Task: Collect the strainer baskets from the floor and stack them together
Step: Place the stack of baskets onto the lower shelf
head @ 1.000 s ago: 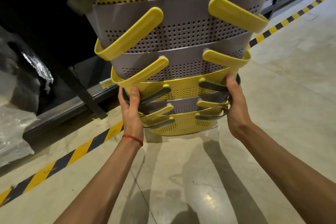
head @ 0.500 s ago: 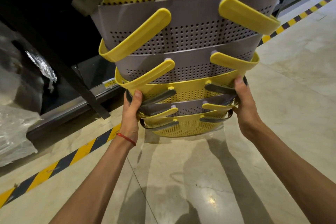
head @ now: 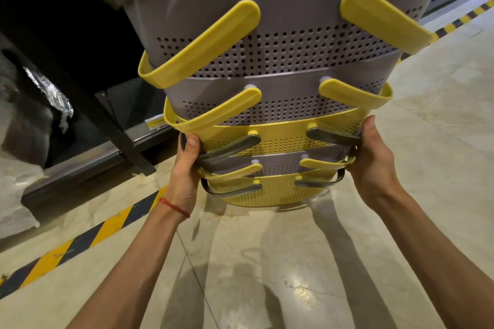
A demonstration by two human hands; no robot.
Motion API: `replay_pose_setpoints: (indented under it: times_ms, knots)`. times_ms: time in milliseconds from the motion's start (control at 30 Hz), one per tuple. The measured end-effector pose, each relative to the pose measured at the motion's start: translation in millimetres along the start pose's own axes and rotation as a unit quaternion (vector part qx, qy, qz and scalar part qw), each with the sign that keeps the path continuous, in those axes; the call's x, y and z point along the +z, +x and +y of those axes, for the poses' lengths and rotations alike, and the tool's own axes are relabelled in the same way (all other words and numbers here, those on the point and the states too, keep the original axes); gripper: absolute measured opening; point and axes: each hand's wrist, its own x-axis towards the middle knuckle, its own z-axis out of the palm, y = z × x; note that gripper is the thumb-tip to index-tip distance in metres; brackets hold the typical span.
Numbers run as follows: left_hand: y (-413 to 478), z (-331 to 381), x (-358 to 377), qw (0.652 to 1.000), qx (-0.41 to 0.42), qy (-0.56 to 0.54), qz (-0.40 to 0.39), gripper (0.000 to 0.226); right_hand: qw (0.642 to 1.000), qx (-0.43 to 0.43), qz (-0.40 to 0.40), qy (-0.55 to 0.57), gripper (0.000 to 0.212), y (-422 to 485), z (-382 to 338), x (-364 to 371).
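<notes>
A tall nested stack of strainer baskets [head: 275, 56], grey and yellow with perforated walls and swing handles, fills the upper middle of the head view and runs out of the top of the frame. My left hand [head: 187, 168] grips the stack's lower left side, thumb on a dark grey handle. My right hand [head: 374, 163] holds the lower right side, its fingers hidden behind the baskets. The lowest yellow basket [head: 267, 195] hangs a little above the floor.
Polished concrete floor [head: 267, 275] lies below. A yellow-black hazard stripe [head: 80, 243] runs diagonally from lower left to upper right. Behind it stands a dark metal rack [head: 101, 115] with plastic-wrapped goods [head: 16, 195] at the left.
The stack and both hands have shifted slightly right and nearer the camera. The grip on both sides is unchanged.
</notes>
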Motion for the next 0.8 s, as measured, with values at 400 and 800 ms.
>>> replay_pose_setpoints:
  times_ms: [400,800]
  knots:
    - [6.1,-4.1,-2.9,1.000,0.000,-0.017,-0.022,0.113,1.000,0.018,-0.002,0.008,0.086,2.9,-2.1,-0.1]
    - [-1.7,7.8,-6.8,0.999,0.021,-0.036,0.008,0.105,0.999,0.016,0.016,0.026,0.082,-16.7,-13.9,15.3]
